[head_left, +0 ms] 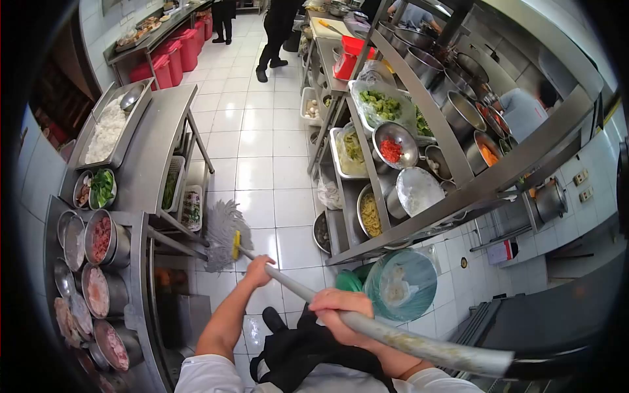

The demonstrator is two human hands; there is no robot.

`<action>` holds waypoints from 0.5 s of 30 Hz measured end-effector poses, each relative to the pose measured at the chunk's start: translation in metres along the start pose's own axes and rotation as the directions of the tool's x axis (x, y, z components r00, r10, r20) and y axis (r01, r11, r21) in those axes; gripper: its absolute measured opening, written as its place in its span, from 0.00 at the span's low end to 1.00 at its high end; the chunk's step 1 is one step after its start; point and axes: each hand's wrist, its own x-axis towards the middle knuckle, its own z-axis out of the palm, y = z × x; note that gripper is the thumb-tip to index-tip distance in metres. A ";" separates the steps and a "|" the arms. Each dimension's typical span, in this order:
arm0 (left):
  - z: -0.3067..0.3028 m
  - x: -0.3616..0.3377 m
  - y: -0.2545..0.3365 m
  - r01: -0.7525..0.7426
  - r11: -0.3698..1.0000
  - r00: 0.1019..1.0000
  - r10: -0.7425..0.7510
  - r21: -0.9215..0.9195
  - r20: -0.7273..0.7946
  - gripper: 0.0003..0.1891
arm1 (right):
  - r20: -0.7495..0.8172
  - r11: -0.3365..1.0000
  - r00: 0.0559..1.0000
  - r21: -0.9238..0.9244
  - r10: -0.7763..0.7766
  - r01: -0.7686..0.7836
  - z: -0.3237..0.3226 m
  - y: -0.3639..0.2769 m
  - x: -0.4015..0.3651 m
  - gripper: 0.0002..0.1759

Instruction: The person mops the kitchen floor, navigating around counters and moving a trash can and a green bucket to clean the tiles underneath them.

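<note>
Mop [288,281] Held Two-Handed

The left hand [261,270] is wrapped around the handle [419,343], the right hand [342,316] around it closer to the body. Beyond the left hand, grey strands [221,226] spread on the floor [257,171] beside the steel table [152,128].

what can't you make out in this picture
Head view: heads of the two people in black, cut off by the top edge.
Head view: palm of the right hand, hidden by its own back and the mop handle.
Head view: floor under the mop head, covered by strands.
Head view: food at the upper left, too small to name.
</note>
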 end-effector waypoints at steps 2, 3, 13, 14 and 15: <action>0.016 -0.002 0.030 -0.091 0.992 0.996 0.090 -0.092 -0.016 0.13 | -0.029 0.999 0.999 -0.021 -0.036 0.035 -0.013 -0.022 0.002 0.05; 0.021 -0.003 0.048 -0.083 0.983 0.995 0.090 -0.165 0.033 0.13 | -0.035 0.998 0.998 -0.036 -0.060 0.058 -0.019 -0.029 0.003 0.05; 0.082 -0.018 0.147 -0.237 0.907 0.933 0.313 -0.349 0.180 0.11 | -0.330 0.910 0.909 0.237 -0.254 0.340 -0.039 -0.047 -0.012 0.10; 0.086 -0.025 0.144 -0.228 0.898 0.937 0.308 -0.377 0.165 0.11 | -0.269 0.898 0.913 0.236 -0.306 0.371 -0.045 -0.043 -0.016 0.11; 0.082 -0.031 0.143 -0.205 0.908 0.939 0.288 -0.366 0.188 0.12 | -0.207 0.884 0.910 0.238 -0.358 0.402 -0.049 -0.041 -0.019 0.13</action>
